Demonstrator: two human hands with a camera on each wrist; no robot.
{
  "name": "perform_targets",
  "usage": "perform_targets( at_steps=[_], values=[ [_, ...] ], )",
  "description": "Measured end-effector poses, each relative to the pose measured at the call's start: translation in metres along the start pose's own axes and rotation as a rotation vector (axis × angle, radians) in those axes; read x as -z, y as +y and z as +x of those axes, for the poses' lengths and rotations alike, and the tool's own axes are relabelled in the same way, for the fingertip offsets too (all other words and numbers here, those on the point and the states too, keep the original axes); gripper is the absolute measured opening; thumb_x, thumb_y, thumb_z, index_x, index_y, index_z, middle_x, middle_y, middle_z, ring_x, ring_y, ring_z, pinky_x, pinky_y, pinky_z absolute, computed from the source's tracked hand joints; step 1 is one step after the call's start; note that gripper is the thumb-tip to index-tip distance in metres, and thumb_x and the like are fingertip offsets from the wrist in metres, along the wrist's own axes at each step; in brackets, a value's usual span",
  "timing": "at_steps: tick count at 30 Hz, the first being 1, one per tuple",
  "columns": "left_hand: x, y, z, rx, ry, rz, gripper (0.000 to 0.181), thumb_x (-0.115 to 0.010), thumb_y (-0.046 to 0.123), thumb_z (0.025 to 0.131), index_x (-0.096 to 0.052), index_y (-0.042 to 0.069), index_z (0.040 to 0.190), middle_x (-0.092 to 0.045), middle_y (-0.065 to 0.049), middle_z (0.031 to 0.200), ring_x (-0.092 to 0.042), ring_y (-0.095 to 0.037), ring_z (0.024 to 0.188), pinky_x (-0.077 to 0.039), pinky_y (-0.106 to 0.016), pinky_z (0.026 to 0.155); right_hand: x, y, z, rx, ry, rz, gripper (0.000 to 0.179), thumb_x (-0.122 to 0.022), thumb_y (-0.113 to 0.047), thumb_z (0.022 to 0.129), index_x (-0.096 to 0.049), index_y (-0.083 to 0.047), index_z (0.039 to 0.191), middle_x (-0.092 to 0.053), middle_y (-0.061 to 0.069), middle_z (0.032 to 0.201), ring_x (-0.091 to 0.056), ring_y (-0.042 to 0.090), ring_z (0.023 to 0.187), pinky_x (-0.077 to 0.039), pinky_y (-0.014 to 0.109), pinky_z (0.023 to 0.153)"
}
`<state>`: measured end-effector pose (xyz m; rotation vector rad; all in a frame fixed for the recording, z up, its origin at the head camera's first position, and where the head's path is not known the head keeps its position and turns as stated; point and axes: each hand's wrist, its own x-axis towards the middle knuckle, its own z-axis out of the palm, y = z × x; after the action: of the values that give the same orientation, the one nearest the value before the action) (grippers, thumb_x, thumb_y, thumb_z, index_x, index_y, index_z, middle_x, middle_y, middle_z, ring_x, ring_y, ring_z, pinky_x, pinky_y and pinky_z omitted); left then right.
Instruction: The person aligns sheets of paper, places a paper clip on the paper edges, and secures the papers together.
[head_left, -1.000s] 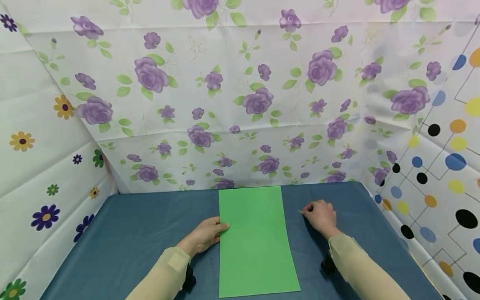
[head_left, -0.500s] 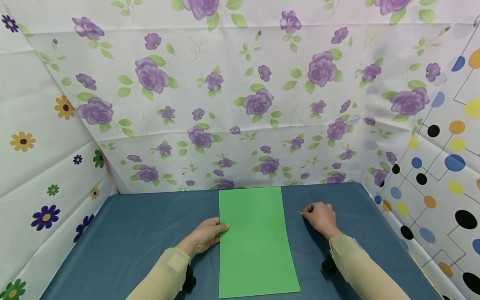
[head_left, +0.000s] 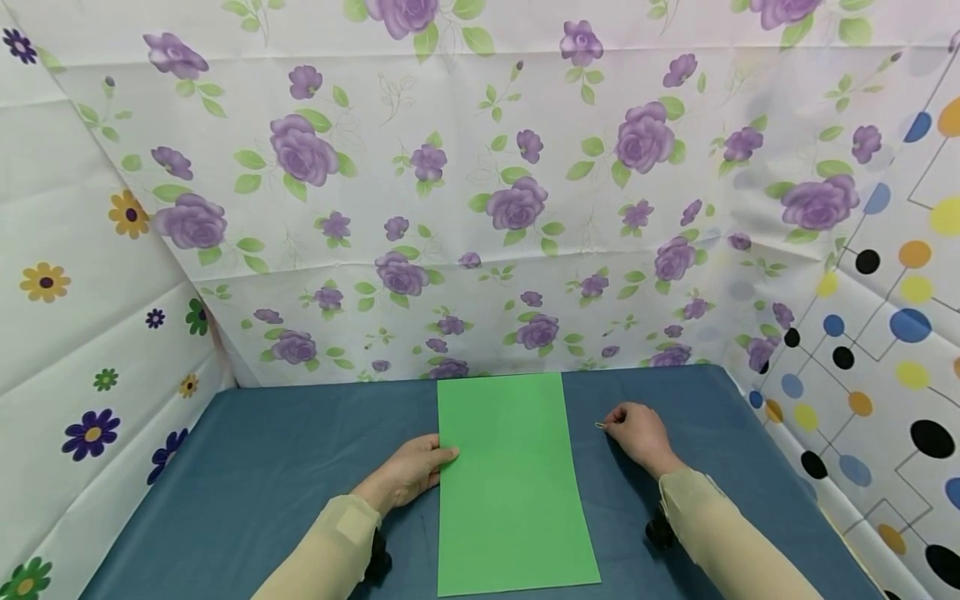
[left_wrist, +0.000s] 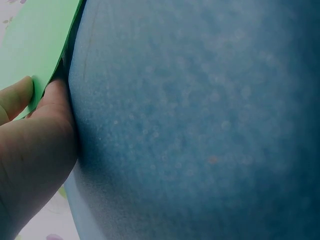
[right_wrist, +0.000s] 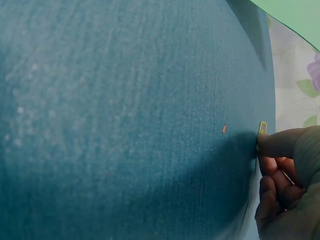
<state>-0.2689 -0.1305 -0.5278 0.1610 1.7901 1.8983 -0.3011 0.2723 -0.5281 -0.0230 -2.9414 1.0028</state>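
A sheet of green paper (head_left: 510, 492) lies lengthwise in the middle of the blue-covered table. My left hand (head_left: 408, 471) pinches its left edge, thumb on top and fingers underneath; the left wrist view shows the same hold on the paper (left_wrist: 40, 40). To the right of the sheet, my right hand (head_left: 639, 435) pinches a small yellow paper clip (right_wrist: 263, 127) between thumb and forefinger. One rounded end of the clip sticks out past the fingertips toward the paper, apart from it. The rest of the clip is hidden by the fingers.
The table (head_left: 300, 442) has a blue cloth cover. A flowered sheet (head_left: 465, 208) hangs behind its far edge, with patterned sheets at both sides. A tiny orange speck (right_wrist: 224, 129) lies on the cloth in the right wrist view.
The right hand shifts only very slightly, still pinching the paper clip. The left hand and the green paper keep their places.
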Motion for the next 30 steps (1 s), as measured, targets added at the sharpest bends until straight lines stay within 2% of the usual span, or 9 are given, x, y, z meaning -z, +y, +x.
perform_targets(
  at_steps=[4,9,12,16,22,27,30],
  values=[
    [0.001,-0.001,0.0,0.002,0.002,-0.003,0.04,-0.052,0.013,0.109,-0.047,-0.008,0.143,-0.065,-0.016,0.128,-0.067,-0.025,0.11,-0.057,-0.04,0.093,0.0,0.0,0.001,0.001,-0.02,0.037,0.008,-0.072,-0.008,0.095,-0.072,-0.003,0.102,-0.069,0.006,0.092,-0.06,0.019,0.072,-0.051,0.036,0.063],
    [0.001,-0.002,0.0,0.002,0.004,-0.003,0.039,-0.053,0.013,0.109,-0.048,-0.007,0.142,-0.065,-0.016,0.128,-0.068,-0.025,0.11,-0.058,-0.04,0.093,0.0,0.001,0.001,0.031,-0.076,0.061,0.025,-0.067,-0.009,0.1,-0.069,-0.002,0.123,-0.065,0.005,0.088,-0.053,0.02,0.07,-0.043,0.036,0.063],
    [0.001,-0.002,0.001,0.002,0.005,-0.003,0.038,-0.053,0.013,0.109,-0.049,-0.007,0.142,-0.065,-0.017,0.127,-0.068,-0.026,0.11,-0.058,-0.04,0.092,-0.001,0.003,0.001,0.049,-0.084,0.06,0.03,-0.061,-0.009,0.102,-0.068,-0.003,0.131,-0.068,0.01,0.102,-0.057,0.023,0.078,-0.045,0.039,0.068],
    [0.001,-0.001,0.001,0.006,0.009,-0.001,0.038,-0.053,0.013,0.109,-0.049,-0.007,0.142,-0.066,-0.017,0.126,-0.068,-0.026,0.11,-0.058,-0.04,0.092,0.001,0.006,0.001,0.061,-0.061,0.078,0.029,-0.055,-0.007,0.104,-0.069,-0.004,0.13,-0.066,0.015,0.121,-0.061,0.026,0.096,-0.05,0.044,0.076],
    [0.0,0.0,0.001,-0.002,0.004,-0.004,0.039,-0.054,0.014,0.109,-0.049,-0.007,0.142,-0.066,-0.017,0.127,-0.067,-0.027,0.111,-0.057,-0.041,0.093,0.011,0.008,0.002,0.022,-0.066,0.245,0.026,-0.053,-0.011,0.107,-0.066,0.0,0.127,-0.065,0.015,0.11,-0.06,0.026,0.087,-0.048,0.037,0.068],
    [0.0,0.0,0.0,-0.004,0.001,-0.009,0.04,-0.053,0.013,0.109,-0.048,-0.008,0.142,-0.066,-0.016,0.127,-0.067,-0.027,0.112,-0.057,-0.041,0.093,0.019,0.01,0.001,0.006,-0.087,0.371,0.029,-0.057,-0.016,0.107,-0.064,0.003,0.127,-0.066,0.017,0.118,-0.064,0.03,0.104,-0.054,0.038,0.075],
    [0.0,0.0,0.0,-0.006,0.002,-0.012,0.04,-0.053,0.013,0.109,-0.048,-0.008,0.142,-0.066,-0.016,0.127,-0.067,-0.027,0.112,-0.057,-0.041,0.093,0.024,0.01,0.001,-0.019,-0.095,0.399,0.031,-0.059,-0.022,0.107,-0.067,0.0,0.127,-0.067,0.015,0.122,-0.063,0.031,0.106,-0.055,0.041,0.078]
  ],
)
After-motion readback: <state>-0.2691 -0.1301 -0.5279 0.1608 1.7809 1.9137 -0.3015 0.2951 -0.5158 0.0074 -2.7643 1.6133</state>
